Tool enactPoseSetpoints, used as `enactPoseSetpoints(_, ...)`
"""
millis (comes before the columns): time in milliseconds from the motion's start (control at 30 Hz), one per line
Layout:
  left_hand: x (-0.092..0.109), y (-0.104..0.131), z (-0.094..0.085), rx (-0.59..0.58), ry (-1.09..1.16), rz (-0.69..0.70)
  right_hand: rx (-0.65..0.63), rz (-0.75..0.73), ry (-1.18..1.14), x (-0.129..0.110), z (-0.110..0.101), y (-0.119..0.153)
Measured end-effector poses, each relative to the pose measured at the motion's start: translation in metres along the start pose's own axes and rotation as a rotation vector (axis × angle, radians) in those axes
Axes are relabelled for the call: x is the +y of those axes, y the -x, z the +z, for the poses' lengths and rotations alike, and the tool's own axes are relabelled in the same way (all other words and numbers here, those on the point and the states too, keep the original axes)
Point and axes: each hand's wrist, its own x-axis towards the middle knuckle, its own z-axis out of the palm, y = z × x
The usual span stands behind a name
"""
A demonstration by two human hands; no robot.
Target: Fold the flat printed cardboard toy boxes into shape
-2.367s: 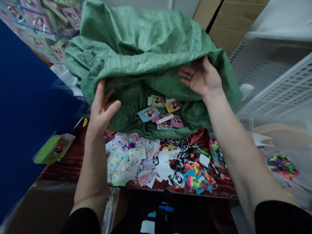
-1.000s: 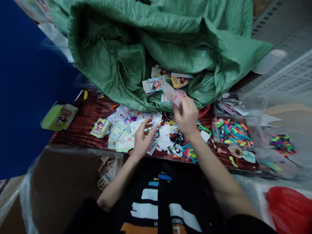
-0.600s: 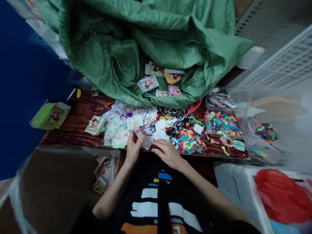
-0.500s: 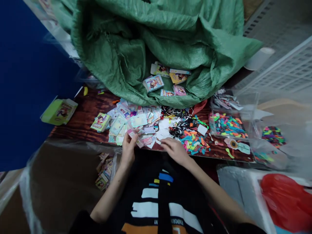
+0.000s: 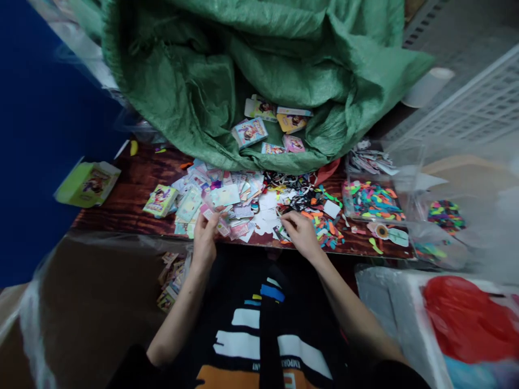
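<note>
The slim pink box (image 5: 222, 226) slants from far left to near right by the cards (image 5: 227, 194), pinched in the left hand (image 5: 205, 243). Rightward, the right hand (image 5: 303, 233) bunches its fingertips by coloured pieces (image 5: 324, 232); I can't tell if it's holding anything.

A cluttered packing workspace, shown by the bulk sack (image 5: 194, 92), piled cards (image 5: 188, 208) and cartons.
</note>
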Motion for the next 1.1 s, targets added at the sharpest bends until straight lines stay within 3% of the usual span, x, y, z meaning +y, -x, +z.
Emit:
enactPoseSetpoints(100,-0.003,-0.001,0.001,0.002,-0.024,-0.007,0.105,0.038,0.030,0.012,-0.026,0.007)
enactPoseSetpoints(233,-0.006,-0.002,0.009,-0.029,-0.021,-0.022,0.343,0.235,0.395,0.045,-0.066,0.007)
enactPoseSetpoints(333,-0.007,-0.004,0.014,-0.040,-0.016,-0.012,0.278,0.345,0.620,0.063,-0.073,0.003)
enactPoseSetpoints(433,-0.005,-0.006,0.015,-0.031,-0.003,0.019,0.178,0.419,0.711,0.063,-0.065,-0.001)
enactPoseSetpoints(600,-0.002,-0.005,0.006,-0.005,-0.005,-0.002,0.170,0.380,0.761,0.054,-0.063,-0.002)
enactPoseSetpoints(700,0.000,-0.004,0.000,0.017,-0.004,-0.014,0.321,0.303,0.610,0.047,-0.073,-0.002)
enactPoseSetpoints(767,0.002,-0.003,-0.003,0.034,0.008,-0.010,0.447,0.252,0.367,0.038,-0.075,-0.003)
enactPoseSetpoints(833,0.003,-0.002,-0.005,0.026,0.014,0.000,0.475,0.254,0.036,0.025,-0.069,-0.008)
enactPoseSetpoints(900,0.003,0.002,-0.004,-0.050,0.021,-0.021,0.385,0.301,-0.296,0.010,-0.052,-0.015)
enactPoseSetpoints(967,0.002,0.009,-0.001,-0.224,0.050,-0.109,0.252,0.348,-0.554,-0.005,-0.027,-0.022)
enactPoseSetpoints(1100,-0.004,0.022,0.010,-0.565,0.141,-0.332,0.104,0.397,-0.761,-0.022,0.021,-0.028)
